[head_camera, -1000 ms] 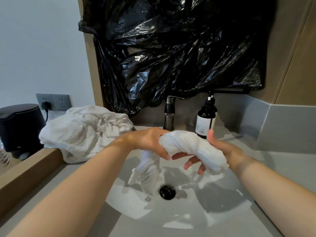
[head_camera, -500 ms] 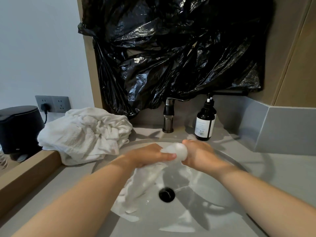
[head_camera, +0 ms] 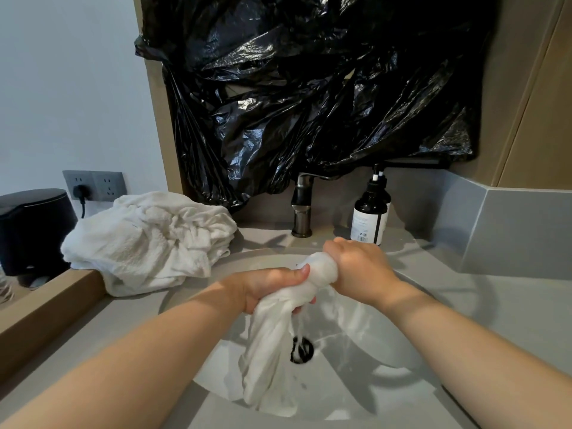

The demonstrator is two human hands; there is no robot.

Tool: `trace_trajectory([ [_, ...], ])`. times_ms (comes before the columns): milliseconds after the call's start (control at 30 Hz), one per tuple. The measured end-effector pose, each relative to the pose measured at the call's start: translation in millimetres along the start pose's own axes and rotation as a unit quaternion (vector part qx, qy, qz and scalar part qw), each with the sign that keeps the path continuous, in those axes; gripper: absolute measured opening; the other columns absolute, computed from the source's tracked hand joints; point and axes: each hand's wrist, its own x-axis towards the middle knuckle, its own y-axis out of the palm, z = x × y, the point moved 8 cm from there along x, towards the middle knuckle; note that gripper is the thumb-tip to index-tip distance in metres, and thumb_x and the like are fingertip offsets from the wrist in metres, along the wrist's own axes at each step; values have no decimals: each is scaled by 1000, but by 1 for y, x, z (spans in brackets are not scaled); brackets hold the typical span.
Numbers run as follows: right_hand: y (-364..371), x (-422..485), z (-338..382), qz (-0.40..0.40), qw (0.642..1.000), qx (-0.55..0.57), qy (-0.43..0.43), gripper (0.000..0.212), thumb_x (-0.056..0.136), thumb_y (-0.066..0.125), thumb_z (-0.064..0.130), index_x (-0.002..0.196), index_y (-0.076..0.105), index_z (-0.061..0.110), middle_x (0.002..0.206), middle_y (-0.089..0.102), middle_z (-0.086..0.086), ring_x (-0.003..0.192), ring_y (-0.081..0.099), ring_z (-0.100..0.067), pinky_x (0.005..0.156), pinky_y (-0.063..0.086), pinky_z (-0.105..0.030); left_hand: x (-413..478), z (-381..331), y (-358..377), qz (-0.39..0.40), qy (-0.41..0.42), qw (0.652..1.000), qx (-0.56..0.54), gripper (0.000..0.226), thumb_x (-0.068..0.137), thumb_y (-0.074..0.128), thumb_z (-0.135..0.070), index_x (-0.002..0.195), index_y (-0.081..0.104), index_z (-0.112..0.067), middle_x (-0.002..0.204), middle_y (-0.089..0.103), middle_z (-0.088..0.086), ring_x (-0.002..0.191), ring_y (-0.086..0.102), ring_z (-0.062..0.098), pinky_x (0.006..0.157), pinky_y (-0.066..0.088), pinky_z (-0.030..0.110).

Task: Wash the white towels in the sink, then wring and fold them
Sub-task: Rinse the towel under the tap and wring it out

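A wet white towel (head_camera: 272,342) hangs twisted over the round sink (head_camera: 387,345). My left hand (head_camera: 266,286) grips its middle from the left. My right hand (head_camera: 356,270) grips the bunched upper end just beside it, fist closed. A thin stream of water runs from the towel down to the black drain (head_camera: 301,349). The towel's loose lower end trails onto the front of the basin. A heap of white towels (head_camera: 148,239) lies on the counter to the left of the sink.
A dark faucet (head_camera: 301,205) stands behind the basin, with a dark pump bottle (head_camera: 370,215) to its right. Black plastic sheeting (head_camera: 309,88) covers the wall above. A black appliance (head_camera: 31,230) and a wall socket (head_camera: 93,185) sit at far left.
The towel lay draped across both hands; now both fists are closed round it close together over the basin, it is twisted, and water runs out of it.
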Motion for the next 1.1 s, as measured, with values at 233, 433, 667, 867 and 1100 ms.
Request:
trace_trajectory([
  [233,3,3,-5,15,1000,-9,11,45,44,84,10,74,50,11,59,48,-3,43,52,-27,37,23,-24,6,1,-3,-57,-2,997,-50,77,42,88,-57,93,62,-5,67,68,0,56,64,9,55,52,21],
  [433,-3,11,-12,170,980,14,105,37,83,66,34,106,43,18,91,45,2,91,56,-24,61,37,-33,1,-7,-19,-134,24,990,39,56,65,77,-50,99,68,-7,90,75,4,83,70,13,88,55,31],
  [667,14,-19,-63,241,662,594,389,87,82,32,74,133,49,5,95,60,-7,97,62,-29,83,51,-36,-18,-39,-43,-275,71,922,263,50,66,86,-43,102,70,-12,92,73,2,90,69,19,83,52,29],
  [867,56,-57,-27,358,464,705,399,95,87,21,74,118,60,-6,105,66,-23,97,65,-35,85,52,-42,-23,-59,-39,-259,91,883,381,50,57,89,-39,99,68,-24,96,69,-5,92,65,12,84,49,27],
  [1100,40,-53,12,443,394,777,210,82,87,29,73,135,51,10,130,60,-13,114,62,-25,97,50,-49,-30,-62,-50,-282,107,867,397,39,64,90,-25,93,65,-32,86,65,-18,78,59,-5,70,44,7],
])
